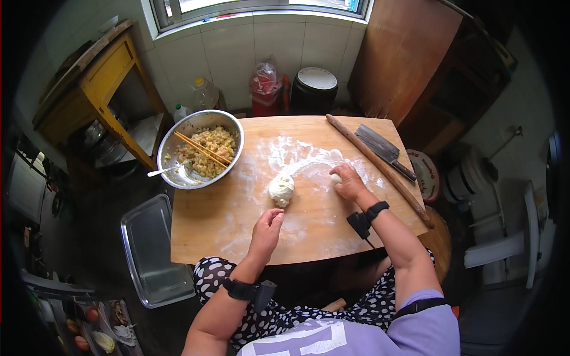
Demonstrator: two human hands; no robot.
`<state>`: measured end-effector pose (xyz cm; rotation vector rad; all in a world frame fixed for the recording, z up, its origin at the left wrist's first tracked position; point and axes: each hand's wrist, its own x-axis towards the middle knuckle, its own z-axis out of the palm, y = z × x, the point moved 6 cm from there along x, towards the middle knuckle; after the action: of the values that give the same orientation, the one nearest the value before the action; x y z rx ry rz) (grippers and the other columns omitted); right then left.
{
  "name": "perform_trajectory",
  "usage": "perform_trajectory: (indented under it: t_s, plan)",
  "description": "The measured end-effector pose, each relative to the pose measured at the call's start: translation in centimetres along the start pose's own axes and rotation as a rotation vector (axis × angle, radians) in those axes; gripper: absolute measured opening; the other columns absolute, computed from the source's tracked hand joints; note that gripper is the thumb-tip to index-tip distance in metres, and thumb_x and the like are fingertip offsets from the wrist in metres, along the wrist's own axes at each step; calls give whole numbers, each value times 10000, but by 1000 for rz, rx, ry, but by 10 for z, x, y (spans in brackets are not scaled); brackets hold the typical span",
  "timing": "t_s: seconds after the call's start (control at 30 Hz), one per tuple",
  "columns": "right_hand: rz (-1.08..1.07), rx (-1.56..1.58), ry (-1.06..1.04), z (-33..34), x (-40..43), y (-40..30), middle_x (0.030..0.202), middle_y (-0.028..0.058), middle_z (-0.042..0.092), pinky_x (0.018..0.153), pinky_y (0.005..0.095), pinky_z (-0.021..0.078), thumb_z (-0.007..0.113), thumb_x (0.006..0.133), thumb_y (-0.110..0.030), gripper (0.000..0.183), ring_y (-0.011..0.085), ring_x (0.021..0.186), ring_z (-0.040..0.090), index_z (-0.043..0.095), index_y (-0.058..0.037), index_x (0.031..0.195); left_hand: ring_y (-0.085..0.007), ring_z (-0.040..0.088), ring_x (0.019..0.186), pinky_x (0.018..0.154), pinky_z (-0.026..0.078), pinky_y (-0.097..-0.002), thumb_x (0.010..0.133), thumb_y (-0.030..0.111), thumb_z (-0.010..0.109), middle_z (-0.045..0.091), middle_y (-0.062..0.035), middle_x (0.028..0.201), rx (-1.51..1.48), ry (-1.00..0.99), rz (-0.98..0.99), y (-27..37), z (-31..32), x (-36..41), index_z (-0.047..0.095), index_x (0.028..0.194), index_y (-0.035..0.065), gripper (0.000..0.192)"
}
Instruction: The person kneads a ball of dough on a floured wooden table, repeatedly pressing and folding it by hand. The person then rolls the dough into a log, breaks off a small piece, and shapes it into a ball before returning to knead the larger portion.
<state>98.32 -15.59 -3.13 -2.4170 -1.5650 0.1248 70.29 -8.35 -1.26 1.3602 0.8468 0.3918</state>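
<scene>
A larger lump of white dough (pixel 281 190) sits near the middle of a floured wooden board (pixel 200 227). Just below it is my left hand (pixel 266 229), thumb and fingers drawn together at the tips, with nothing visible between them. Farther right, my right hand (pixel 349 183) is curled around a small piece of dough (pixel 335 178), low over the board. Part of that piece is hidden by my fingers. White flour (pixel 307 162) is spread in streaks between and beyond both hands.
A steel bowl (pixel 239 133) of chopped filling, with chopsticks (pixel 202 149) and a spoon (pixel 162 171), stands at the board's far left. A rolling pin (pixel 378 167) and a cleaver (pixel 378 142) lie on the right. Left of the board is a metal tray (pixel 156 253).
</scene>
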Motion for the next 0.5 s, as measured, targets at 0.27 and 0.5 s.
perform_trajectory:
  t_s: [0.27, 0.5]
  plan:
    - [-33, 164, 210, 1, -17, -34, 998, 158, 526, 890, 382, 395, 564, 643, -138, 331, 338, 999, 469, 570, -97, 972, -133, 537, 954, 785, 412, -279, 918, 264, 490, 596, -30, 1035, 33, 4, 16, -1, 3, 3, 551, 1109, 81, 271]
    - [-272, 309, -37, -11, -84, -97, 1042, 148, 578, 936, 385, 381, 586, 642, -208, 421, 323, 1037, 495, 603, -70, 1039, -128, 541, 940, 766, 416, -274, 921, 261, 484, 600, -28, 1024, -32, 76, 13, -2, -5, 5, 553, 1093, 76, 263]
